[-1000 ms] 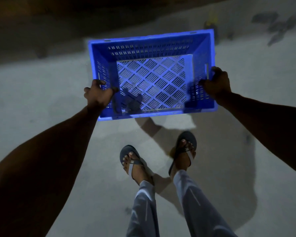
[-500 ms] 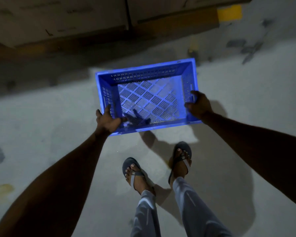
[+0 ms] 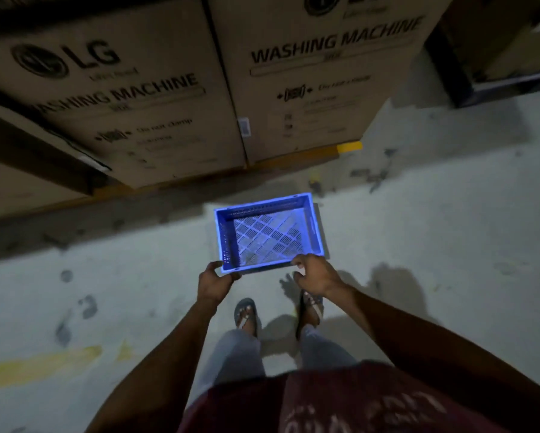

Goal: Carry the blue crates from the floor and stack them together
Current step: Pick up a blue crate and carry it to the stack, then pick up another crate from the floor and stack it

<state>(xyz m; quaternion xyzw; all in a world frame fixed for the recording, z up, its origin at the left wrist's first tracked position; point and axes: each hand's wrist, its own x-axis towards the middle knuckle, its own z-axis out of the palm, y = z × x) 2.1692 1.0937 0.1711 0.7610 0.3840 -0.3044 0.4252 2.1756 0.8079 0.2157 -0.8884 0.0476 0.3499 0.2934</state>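
Two tall brown cardboard washing-machine cartons wall off the far side. Open grey concrete floor lies left and right of the perforated blue plastic crate; room there.

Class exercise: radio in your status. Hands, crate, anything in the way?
Left hand gripping blue crate at near-left corner. Right hand at near-right rim, grip unclear. Crate low, empty. Washing machine cartons just ahead.

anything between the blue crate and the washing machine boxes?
Head view: only bare concrete floor, in shadow with dark stains, lies between the blue crate and the washing machine boxes. A small unclear object sits near the crate's far right corner.
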